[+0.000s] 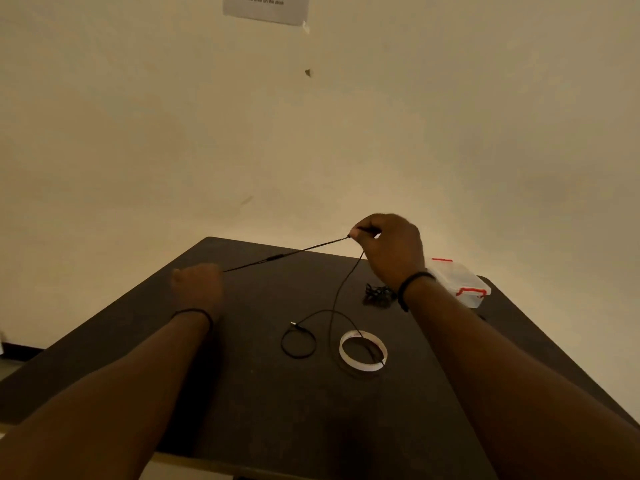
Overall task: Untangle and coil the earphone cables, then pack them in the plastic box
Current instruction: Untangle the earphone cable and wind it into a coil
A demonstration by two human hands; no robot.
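Over the dark desk (242,393) by the plain wall (450,133), both hands, left (197,285) blurry, right (391,251), pinch a black earphone cable (287,255) tight, with the plastic box (460,282) at three o'clock.

Both forearms extend forward, each with a dark band at the wrist. Left hand (198,285): blurred, knuckles up, fingers curled under; whether they grip anything cannot be told. Right hand (388,251): raised higher and farther forward, back of hand toward the camera, thumb and fingers (356,233) pinched together at the tip.
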